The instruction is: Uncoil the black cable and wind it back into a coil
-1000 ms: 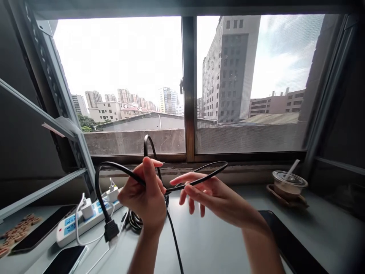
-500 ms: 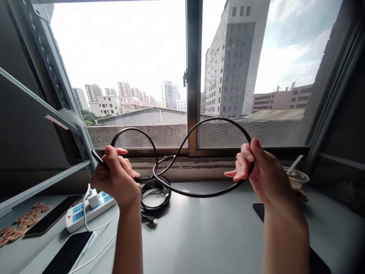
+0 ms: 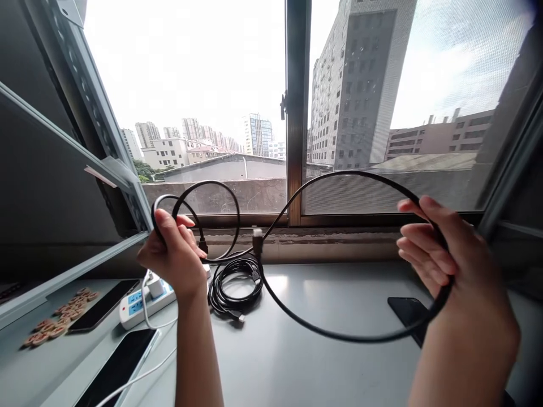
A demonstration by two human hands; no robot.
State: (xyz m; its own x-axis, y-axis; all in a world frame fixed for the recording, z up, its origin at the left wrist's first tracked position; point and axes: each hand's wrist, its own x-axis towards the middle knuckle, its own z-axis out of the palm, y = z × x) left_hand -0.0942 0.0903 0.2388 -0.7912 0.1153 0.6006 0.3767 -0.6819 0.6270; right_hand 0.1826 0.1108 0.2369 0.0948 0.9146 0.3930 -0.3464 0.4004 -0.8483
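A long black cable (image 3: 339, 338) stretches between both hands above a grey table (image 3: 305, 362). My left hand (image 3: 176, 260) is closed around the cable at the left, where it forms small loops with a plug end hanging by the fingers. My right hand (image 3: 449, 265) is at the right with fingers curled loosely round the cable, which runs across the palm in a wide loop. A second coiled black cable (image 3: 231, 288) lies on the table between the hands.
A white power strip (image 3: 142, 299) with a white charger and white lead sits at the left. Two dark phones (image 3: 106, 305) (image 3: 114, 370) and small round brown pieces (image 3: 55, 328) lie nearby. Another dark phone (image 3: 407, 311) lies at the right. A window (image 3: 297, 113) fills the back.
My hands have moved apart, the right one far to the right, drawing the cable out into a wide loop. The view has shifted, and the drink cup at the right has left the frame.
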